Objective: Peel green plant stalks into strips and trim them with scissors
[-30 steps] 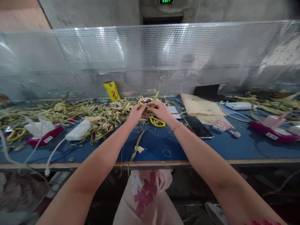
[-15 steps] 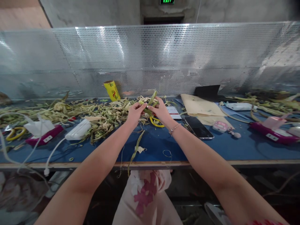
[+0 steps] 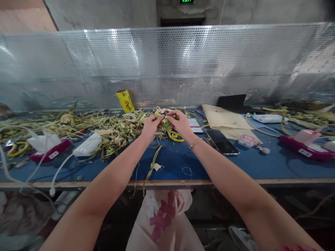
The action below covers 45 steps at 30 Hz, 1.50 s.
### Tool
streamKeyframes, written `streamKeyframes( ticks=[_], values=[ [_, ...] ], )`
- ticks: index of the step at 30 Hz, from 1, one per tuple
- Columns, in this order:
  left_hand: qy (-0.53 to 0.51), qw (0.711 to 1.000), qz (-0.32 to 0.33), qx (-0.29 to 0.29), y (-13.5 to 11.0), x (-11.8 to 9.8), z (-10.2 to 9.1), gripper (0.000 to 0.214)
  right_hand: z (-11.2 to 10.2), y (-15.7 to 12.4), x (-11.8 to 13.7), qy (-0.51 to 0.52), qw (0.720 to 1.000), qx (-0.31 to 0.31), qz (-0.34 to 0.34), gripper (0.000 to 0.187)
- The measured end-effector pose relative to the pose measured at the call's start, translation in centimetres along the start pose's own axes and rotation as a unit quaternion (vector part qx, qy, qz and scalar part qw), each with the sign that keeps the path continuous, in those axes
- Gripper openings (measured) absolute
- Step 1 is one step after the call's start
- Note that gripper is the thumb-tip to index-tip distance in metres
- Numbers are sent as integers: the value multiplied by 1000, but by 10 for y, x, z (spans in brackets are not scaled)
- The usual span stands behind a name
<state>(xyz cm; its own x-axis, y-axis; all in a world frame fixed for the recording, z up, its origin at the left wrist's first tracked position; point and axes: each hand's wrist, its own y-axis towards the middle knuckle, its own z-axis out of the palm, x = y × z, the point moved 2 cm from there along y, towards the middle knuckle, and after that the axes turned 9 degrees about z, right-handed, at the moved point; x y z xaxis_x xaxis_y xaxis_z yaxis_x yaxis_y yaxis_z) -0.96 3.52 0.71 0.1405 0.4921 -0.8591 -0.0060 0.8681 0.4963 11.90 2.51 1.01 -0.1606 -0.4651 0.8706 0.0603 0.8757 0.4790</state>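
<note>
My left hand (image 3: 151, 126) and my right hand (image 3: 180, 122) meet above the table, fingers pinched together. Between them is a green piece of plant (image 3: 165, 123), mostly covered by the fingers. Just below my right hand lies a yellow loop handle (image 3: 176, 137), probably of scissors. A heap of dried, pale green plant scraps (image 3: 115, 136) spreads beside and behind my left hand. Nearer the front edge, a long withered leaf strip (image 3: 152, 164) hangs slightly over the table's edge. Partly behind my right hand is a white card or screen (image 3: 195, 124).
A blue-topped table (image 3: 172, 167) ends at a perforated metal screen (image 3: 167, 66). On the right are a phone (image 3: 222, 142), brown paper (image 3: 222, 118), a pink case (image 3: 246, 140) and a purple power strip (image 3: 305, 148). Left stand a yellow tube (image 3: 125, 101), white adapter (image 3: 87, 144) and cables.
My right hand's fingers have closed in toward my left hand. The long green leaf that stuck up between the hands no longer shows.
</note>
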Motion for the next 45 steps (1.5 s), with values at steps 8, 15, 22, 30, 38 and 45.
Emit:
streamKeyframes(
  ticks=[8, 15, 22, 30, 38, 45],
  values=[
    [-6, 1000, 0, 8, -2, -4, 0, 31, 0, -2, 3, -70, 996, 4, -54, 15],
    [-33, 998, -38, 26, -4, -5, 4, 23, 0, 2, -11, 12, 997, -52, 50, 23],
    [-64, 997, -48, 7, -4, -3, 5, 11, -4, 4, -11, -2, 998, -59, 26, 20],
    [-113, 992, -64, 2, -6, -3, 7, 19, -5, 4, -7, -24, 997, -67, 7, 14],
    [-110, 993, -51, -4, -6, 0, 8, 27, -6, 6, -12, -48, 995, -83, -2, 13],
    [-91, 995, -37, -19, -5, -3, 6, 28, -3, 3, -4, -32, 999, -30, -28, 19]
  ],
)
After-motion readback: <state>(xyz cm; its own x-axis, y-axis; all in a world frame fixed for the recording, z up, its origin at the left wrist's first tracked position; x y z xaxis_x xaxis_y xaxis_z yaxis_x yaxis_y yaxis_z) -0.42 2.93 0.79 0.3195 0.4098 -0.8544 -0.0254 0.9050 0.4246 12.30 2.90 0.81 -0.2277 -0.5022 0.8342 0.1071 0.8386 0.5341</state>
